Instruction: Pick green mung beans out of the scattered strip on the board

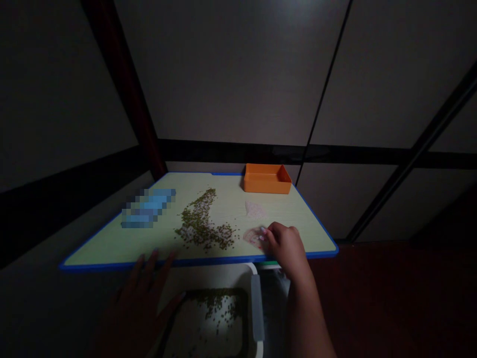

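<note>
My right hand (287, 246) is over the table's front right part, its fingers curled and pressed together. Whatever is in its fingertips is too small to make out. Beneath them lies a faint pinkish round patch (253, 237) on the surface. Just beyond is a small heap of whitish grains (255, 210). To its left spreads a pile of small green beans (201, 216) mixed with whitish grains. My left hand (136, 303) is dim, fingers spread, at the table's front edge beside a pale container (250, 271) holding scattered green beans.
An orange open box (267, 186) stands at the back right of the blue-edged table (122, 248). A blurred blue item (149, 208) lies on the left. Wall panels (238, 74) rise behind the table, and a dark red floor (391, 293) shows at right.
</note>
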